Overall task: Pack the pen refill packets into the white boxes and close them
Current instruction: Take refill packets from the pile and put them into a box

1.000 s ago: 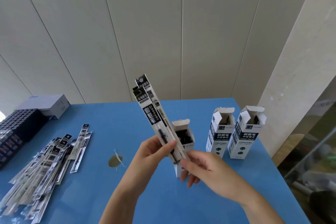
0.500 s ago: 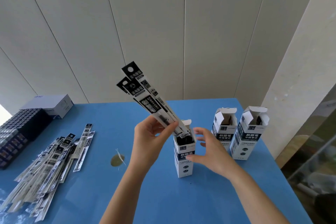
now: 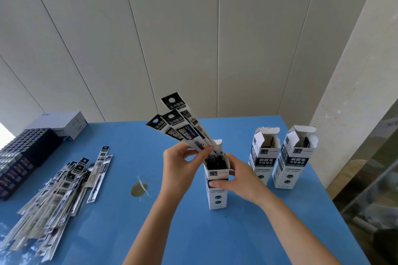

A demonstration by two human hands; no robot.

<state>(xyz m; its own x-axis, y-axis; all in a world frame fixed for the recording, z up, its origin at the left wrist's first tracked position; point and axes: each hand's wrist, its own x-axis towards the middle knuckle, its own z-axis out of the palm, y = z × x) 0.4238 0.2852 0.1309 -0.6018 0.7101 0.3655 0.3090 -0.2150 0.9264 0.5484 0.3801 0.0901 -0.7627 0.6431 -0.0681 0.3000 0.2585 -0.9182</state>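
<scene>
Head view: the fan of refill packets (image 3: 183,131) stands with its lower ends just at the mouth of the white box (image 3: 217,196), its long axis tilted so the hang-tab ends lean up toward 11 o'clock. Dark packet tops already show inside the mouth. The left hand (image 3: 178,170) pinches the fan low down, from the box's 9 o'clock side. The right hand (image 3: 239,180) grips the box from 3 o'clock, thumb across the front. To my eye the next move turns on that tilt: the fan must come upright over the mouth to slide down. Two open boxes (image 3: 263,157) stand at 2 o'clock, and a loose pile of packets (image 3: 53,189) lies at 9 o'clock on the blue table (image 3: 172,232)
</scene>
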